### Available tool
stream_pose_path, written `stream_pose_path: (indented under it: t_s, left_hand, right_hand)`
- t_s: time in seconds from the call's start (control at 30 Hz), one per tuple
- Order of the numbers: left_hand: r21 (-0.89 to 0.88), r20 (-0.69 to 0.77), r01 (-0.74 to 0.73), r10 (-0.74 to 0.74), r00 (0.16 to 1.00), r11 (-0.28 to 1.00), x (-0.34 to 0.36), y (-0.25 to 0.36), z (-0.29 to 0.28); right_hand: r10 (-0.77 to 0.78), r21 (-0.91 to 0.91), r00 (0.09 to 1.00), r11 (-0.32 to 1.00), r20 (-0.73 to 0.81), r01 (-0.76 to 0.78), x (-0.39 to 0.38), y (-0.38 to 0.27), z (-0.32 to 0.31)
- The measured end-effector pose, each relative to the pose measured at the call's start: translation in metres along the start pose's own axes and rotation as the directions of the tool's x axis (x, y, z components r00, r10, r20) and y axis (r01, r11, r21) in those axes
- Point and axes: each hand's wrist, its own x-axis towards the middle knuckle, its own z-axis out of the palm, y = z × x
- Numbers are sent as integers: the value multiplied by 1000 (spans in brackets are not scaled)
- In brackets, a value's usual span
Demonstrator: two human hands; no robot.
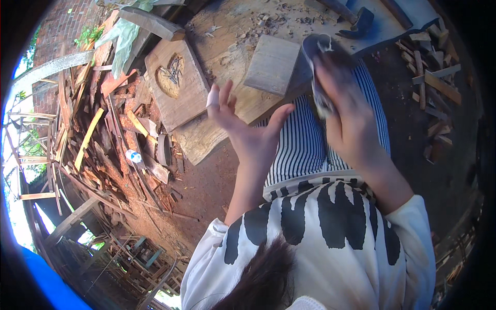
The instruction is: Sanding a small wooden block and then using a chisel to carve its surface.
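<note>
My left hand (243, 124) is raised over the near edge of the wooden bench (227, 72), fingers spread and holding nothing; one fingertip looks wrapped in white. To the right, my right hand (349, 108) is closed around a dark, curved thing with pale edges (311, 51), too smeared by motion to name. Between the hands, a flat square wooden block (274, 64) lies on the bench. Beyond my left hand sits a thicker wooden board (188, 95) with a heart-shaped hollow (166, 85) cut into it. Thin dark metal pieces, like nails, lie in the hollow.
A hammer (361, 23) and a dark bar (397, 13) lie at the bench's far right. Wood chips (268, 23) cover its far part. A wooden beam (152, 23) and a plastic bag (124, 41) are at the far left. Scrap wood (98, 150) heaps left; offcuts (439, 85) lie right.
</note>
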Motion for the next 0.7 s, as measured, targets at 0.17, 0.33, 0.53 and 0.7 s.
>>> stream_pose_path:
  t_s: [0.17, 0.33, 0.53, 0.7]
  left_hand:
    - [-85, 110, 53, -43, 993, 995, 13, -17, 19]
    - [-100, 8, 45, -45, 999, 994, 8, -27, 26]
    - [-375, -4, 43, -48, 999, 926, 10, -33, 34]
    - [-241, -60, 93, -110, 992, 966, 7, -33, 27]
  right_hand:
    - [16, -160, 997, 987, 76, -4, 35, 13, 48]
    - [-121, -173, 948, 969, 294, 177, 28, -15, 68]
    - [-27, -213, 986, 975, 162, 62, 59, 6, 68]
    - [-104, -108, 923, 982, 371, 154, 33, -11, 52]
